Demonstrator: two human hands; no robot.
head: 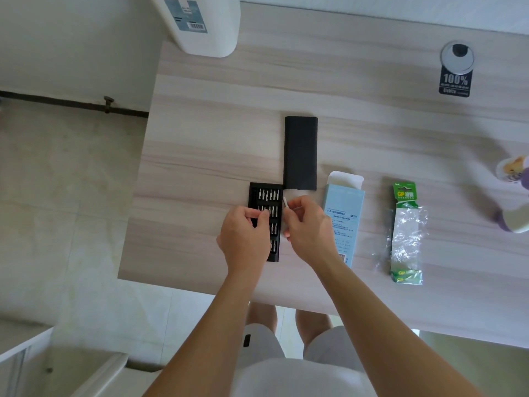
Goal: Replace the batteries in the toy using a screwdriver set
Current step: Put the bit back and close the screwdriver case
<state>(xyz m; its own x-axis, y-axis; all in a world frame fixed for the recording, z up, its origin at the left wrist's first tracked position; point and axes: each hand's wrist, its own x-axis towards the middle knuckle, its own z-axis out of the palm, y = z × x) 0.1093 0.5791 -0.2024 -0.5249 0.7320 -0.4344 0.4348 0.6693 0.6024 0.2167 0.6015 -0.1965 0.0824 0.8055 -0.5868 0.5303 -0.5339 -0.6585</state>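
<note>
- My left hand (243, 230) pinches a bit (267, 212) in the tray (253, 196).
- My right hand (307, 224) grips the driver (285, 201). The hands are close, not touching.
- Driver runs near-to-far, just right of the tray.
- Batteries (406, 233) lie further right.
- Toy (513, 193) sits well apart at the right edge, nearer my right hand. It's blurred, so I can't tell its axis.
</note>
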